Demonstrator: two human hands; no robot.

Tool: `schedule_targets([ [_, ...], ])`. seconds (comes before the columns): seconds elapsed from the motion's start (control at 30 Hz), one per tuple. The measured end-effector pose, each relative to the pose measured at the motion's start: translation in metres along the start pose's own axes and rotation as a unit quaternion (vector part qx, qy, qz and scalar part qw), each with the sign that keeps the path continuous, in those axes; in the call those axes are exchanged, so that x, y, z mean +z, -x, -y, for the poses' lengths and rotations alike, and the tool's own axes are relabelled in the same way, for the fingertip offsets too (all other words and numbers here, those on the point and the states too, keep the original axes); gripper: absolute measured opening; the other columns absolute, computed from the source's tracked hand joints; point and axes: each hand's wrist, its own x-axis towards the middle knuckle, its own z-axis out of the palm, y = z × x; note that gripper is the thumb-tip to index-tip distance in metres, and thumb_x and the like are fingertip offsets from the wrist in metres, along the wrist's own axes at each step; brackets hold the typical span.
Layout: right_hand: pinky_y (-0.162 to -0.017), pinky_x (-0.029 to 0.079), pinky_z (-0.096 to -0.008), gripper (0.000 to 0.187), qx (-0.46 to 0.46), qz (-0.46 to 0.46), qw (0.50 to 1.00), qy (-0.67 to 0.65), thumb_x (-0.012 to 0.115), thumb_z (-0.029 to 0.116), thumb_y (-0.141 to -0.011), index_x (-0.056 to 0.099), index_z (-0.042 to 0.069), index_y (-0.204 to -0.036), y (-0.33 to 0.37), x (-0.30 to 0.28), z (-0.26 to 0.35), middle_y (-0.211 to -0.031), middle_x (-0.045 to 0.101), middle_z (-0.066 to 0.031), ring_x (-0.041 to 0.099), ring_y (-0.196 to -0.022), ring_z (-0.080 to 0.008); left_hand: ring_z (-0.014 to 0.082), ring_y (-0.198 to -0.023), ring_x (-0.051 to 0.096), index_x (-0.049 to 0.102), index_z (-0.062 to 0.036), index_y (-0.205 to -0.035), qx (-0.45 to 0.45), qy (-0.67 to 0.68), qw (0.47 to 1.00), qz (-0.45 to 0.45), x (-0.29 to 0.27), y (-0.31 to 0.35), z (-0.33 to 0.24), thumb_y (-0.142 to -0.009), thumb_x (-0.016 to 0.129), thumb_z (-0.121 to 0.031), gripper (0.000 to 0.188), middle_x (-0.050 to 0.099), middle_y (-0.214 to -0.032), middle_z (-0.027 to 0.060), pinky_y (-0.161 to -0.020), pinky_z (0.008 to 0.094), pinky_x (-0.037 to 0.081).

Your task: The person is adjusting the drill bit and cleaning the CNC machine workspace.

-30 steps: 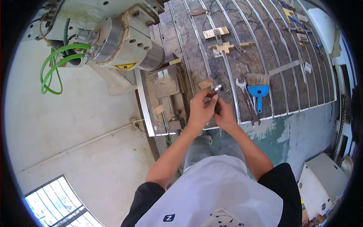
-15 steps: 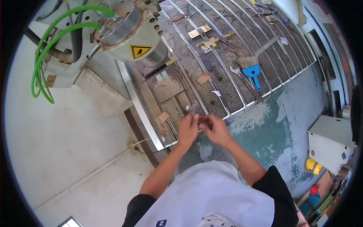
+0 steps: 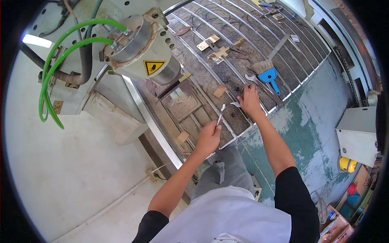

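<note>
My left hand (image 3: 208, 139) is closed around a shiny metal wrench (image 3: 221, 114), whose head points up and away over the slatted machine bed. To the right, my right hand (image 3: 252, 99) reaches low over the bed with thumb and fingers a little apart; whatever lies under its fingertips is hidden. Beside its thumb is a small white piece (image 3: 235, 104). A larger open-end wrench (image 3: 259, 81) rests just beyond my right fingers, near the blue-handled brush (image 3: 268, 75). Small dark round parts (image 3: 233, 114) lie close by.
A machine head (image 3: 142, 52) with green hoses (image 3: 77, 30) hangs at the upper left. Metal rails (image 3: 227, 125) cross the debris-covered bed. Brass-coloured plates (image 3: 219, 54) and a wooden block (image 3: 219, 91) lie there. A white cabinet (image 3: 356, 137) stands at right.
My hands, close together at the bed's front edge before, are now apart. The right has moved right and forward over the bed; the left keeps the wrench. The view has shifted slightly.
</note>
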Motion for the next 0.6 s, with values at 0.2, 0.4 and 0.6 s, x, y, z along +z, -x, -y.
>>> schedule_targets([
  [0.2,-0.084,0.048,-0.0407,0.043,0.131,0.031,0.837,-0.531,0.057,0.025,-0.092,0.045,-0.001,-0.124,0.018,-0.036,0.066,-0.099,0.060,-0.0223,0.063,-0.092,-0.0327,0.0431,-0.096,0.051,0.054,0.0051,-0.104,0.102,-0.095,0.990,-0.035,0.018,-0.050,-0.015,-0.087,0.050,-0.008,0.022,0.052,-0.096,0.0256,-0.082,0.0460,0.042],
  [0.4,-0.073,0.048,-0.0341,0.021,0.316,-0.020,0.533,-0.785,0.054,0.026,-0.095,0.048,0.006,-0.094,0.011,-0.054,0.056,-0.075,0.060,-0.0068,0.062,-0.077,-0.0206,0.0430,-0.101,0.051,0.061,0.0045,-0.095,0.175,-0.161,0.956,0.173,0.014,-0.090,-0.046,-0.083,0.055,-0.006,0.017,0.054,-0.104,0.0254,-0.087,0.0439,0.043],
  [0.6,-0.056,0.042,-0.0307,0.029,0.363,-0.059,0.577,-0.730,0.055,0.032,-0.095,0.040,0.011,-0.081,0.038,-0.075,0.046,-0.059,0.034,0.0039,0.036,-0.050,-0.0088,0.0374,-0.101,0.054,0.057,0.0077,-0.103,0.194,-0.414,0.885,-0.092,-0.054,-0.175,-0.003,-0.076,0.054,-0.004,0.030,0.057,-0.102,0.0232,-0.088,0.0449,0.043],
])
